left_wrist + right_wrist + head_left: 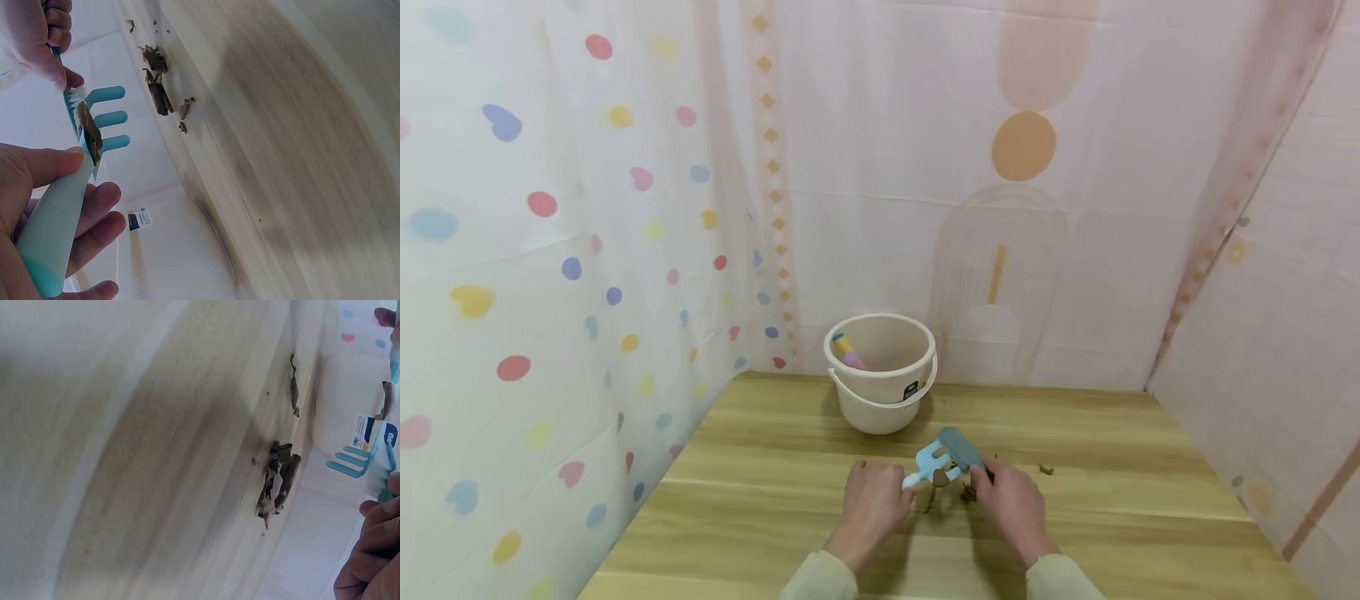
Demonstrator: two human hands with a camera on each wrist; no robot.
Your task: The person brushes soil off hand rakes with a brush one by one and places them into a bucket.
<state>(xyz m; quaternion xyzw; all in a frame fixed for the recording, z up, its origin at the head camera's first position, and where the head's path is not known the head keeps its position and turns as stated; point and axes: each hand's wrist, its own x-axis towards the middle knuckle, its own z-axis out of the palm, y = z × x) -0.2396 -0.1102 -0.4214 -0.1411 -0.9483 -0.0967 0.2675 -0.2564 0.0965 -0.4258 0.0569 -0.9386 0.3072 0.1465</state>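
My left hand [874, 500] grips the pale handle of a small light-blue toy garden fork [56, 219]. A brown, mud-like clump [89, 131] clings to the fork near the base of its tines. Across from it, my right hand [1017, 504] holds a blue-grey brush [960, 448] with white bristles [76, 95], which meet the fork's head by the clump. Both tools are held above the table. Below them, dark brown crumbly pieces [275, 484] lie on the wood.
A white bucket [880, 392] with its handle hanging down in front stands behind the hands. Inside it leans a yellow, purple and pink stick-shaped object [848, 354]. Another brown scrap [1046, 470] lies right of the right hand. Patterned curtains [865, 208] surround the wooden table [752, 500].
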